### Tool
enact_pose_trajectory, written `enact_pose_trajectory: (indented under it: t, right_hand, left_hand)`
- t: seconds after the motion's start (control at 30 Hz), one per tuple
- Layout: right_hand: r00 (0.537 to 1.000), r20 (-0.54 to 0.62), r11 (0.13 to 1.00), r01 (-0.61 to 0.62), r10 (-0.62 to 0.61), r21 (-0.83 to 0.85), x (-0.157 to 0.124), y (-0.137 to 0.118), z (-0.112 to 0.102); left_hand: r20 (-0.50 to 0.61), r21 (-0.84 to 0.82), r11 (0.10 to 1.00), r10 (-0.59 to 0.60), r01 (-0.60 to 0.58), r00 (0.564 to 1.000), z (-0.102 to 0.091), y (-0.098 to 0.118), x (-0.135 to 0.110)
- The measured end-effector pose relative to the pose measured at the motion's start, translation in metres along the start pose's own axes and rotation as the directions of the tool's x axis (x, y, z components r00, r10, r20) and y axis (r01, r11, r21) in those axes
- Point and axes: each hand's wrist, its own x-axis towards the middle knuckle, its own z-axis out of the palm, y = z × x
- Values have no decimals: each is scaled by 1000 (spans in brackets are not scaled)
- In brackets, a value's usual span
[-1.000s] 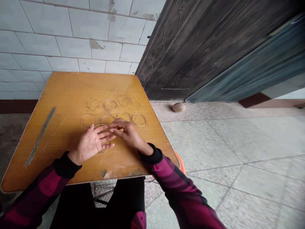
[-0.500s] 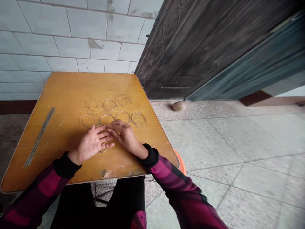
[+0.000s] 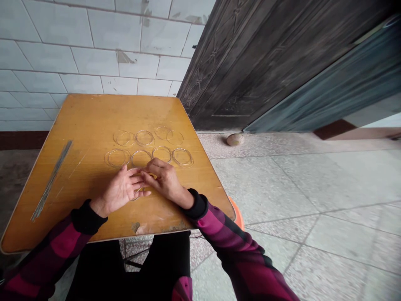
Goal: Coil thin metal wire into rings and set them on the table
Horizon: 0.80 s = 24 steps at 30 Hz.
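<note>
A thin wire ring [image 3: 135, 198] is between my hands above the near middle of the table. My left hand [image 3: 117, 188] is palm up, fingers stretched and slightly apart, with the ring's wire running among them and by the thumb. Thumb and fingertips of my right hand [image 3: 164, 177] are pinched on the ring's right side, palm down; the exact pinch point is hidden. Just beyond lie several wire rings in two rows, such as one at the right end [image 3: 182, 156] and one in the back row [image 3: 144, 138].
A bundle of straight wires [image 3: 52, 182] lies along the left of the wooden table [image 3: 94, 113], with a few loose wires beside it. Behind are a tiled wall [image 3: 112, 33] and a dark carved door [image 3: 232, 83]. A roundish stone-like object [image 3: 234, 139] sits on the floor.
My right fingers have bent slightly more at the wire, and the held ring's top has dipped a little. My left hand has hardly moved.
</note>
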Motion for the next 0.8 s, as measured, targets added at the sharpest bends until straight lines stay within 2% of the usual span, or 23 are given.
enact_pose_trajectory:
  t: [0.27,0.43,0.8]
  right_hand:
    - [999,-50,1000,-8,8,-13,1,0,6]
    - [1000,-17,999,10,-10,-42,-1,-1,13]
    - [999,25,984,51,-47,-172,-2,-5,17]
  left_hand:
    - [-105,-8,995,94,-96,990,9,-3,-1]
    - [-199,4,997,83,-83,976,10,-3,0]
    - [-241,27,997,83,-79,967,8,-4,2]
